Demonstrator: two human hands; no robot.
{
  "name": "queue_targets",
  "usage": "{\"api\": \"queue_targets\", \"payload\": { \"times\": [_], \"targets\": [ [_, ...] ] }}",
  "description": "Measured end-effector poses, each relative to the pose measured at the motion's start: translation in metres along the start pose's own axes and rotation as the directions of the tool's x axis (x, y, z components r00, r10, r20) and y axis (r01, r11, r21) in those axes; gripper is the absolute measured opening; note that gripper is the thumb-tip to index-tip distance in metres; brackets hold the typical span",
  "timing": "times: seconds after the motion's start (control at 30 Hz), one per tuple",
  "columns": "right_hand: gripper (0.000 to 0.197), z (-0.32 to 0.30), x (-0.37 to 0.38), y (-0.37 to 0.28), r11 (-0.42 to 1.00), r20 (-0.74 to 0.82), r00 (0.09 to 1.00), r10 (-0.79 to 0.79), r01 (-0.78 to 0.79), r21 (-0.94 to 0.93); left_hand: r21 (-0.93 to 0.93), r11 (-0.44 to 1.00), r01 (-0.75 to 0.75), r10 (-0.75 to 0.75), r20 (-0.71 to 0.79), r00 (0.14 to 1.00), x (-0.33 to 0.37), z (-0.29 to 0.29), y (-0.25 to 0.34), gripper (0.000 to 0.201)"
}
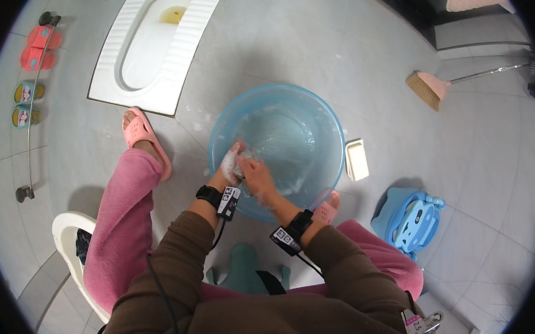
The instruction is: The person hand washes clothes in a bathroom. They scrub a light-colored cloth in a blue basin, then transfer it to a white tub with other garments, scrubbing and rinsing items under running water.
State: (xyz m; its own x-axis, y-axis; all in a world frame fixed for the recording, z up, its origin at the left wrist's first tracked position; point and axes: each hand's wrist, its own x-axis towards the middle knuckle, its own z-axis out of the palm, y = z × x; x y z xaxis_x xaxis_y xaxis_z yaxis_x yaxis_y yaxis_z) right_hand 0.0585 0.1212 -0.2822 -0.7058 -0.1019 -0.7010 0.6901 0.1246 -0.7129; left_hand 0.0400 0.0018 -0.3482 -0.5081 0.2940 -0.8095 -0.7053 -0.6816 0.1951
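Note:
A round blue basin [337, 122] of water stands on the floor in front of me, with some suds on the surface. Over its near left part my two hands are together. My left hand [231, 164] is coated in white foam, its fingers curled. My right hand [257, 177] presses against it with bent fingers. Between them shows a small pale, foamy piece that looks like wet cloth; its kind is too hidden to tell. Just right of the basin lies a cream-coloured rectangular soap dish [357, 160].
A white squat toilet [103, 79] is set in the floor at the far left. To the right are a blue child's potty [408, 222] and a broom [426, 90]. Pink slippers [136, 129] are on my feet. A white tub [64, 234] stands by my left leg.

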Motion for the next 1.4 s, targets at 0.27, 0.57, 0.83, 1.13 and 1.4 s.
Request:
{"api": "queue_targets", "payload": {
  "times": [0.27, 0.57, 0.83, 1.13, 1.4],
  "targets": [
    [0.026, -0.070, 0.070, -0.040, 0.726, -0.165, 0.972, -0.166, 0.007, -0.688, 0.202, 0.978, -0.055, 0.068, -0.058, 0.996, -0.012, 0.061, -0.031, 0.037],
    [0.033, -0.072, 0.065, 0.000, 0.271, -0.072, 0.714, -0.696, 0.168, -0.948, 0.217, 0.964, 0.151, -0.096, -0.242, 0.966, -0.022, 0.035, 0.001, 0.085],
    [0.023, -0.052, 0.055, 0.005, 0.884, -0.409, 0.873, -0.266, 0.051, -0.465, 0.063, 0.970, 0.234, -0.227, -0.105, 0.968, -0.013, 0.025, 0.001, 0.077],
    [0.028, -0.040, 0.048, 0.004, 0.804, -0.301, 0.791, -0.533, 0.363, -0.471, 0.083, 0.991, 0.103, -0.113, 0.120, 0.986, 0.002, 0.023, -0.010, 0.033],
    [0.033, -0.092, 0.066, 0.046, 0.996, -0.246, 0.966, -0.085, 0.085, -0.010, 0.023, 0.999, 0.031, -0.033, 0.086, 0.996, -0.009, 0.037, -0.013, 0.045]
  ]
}}
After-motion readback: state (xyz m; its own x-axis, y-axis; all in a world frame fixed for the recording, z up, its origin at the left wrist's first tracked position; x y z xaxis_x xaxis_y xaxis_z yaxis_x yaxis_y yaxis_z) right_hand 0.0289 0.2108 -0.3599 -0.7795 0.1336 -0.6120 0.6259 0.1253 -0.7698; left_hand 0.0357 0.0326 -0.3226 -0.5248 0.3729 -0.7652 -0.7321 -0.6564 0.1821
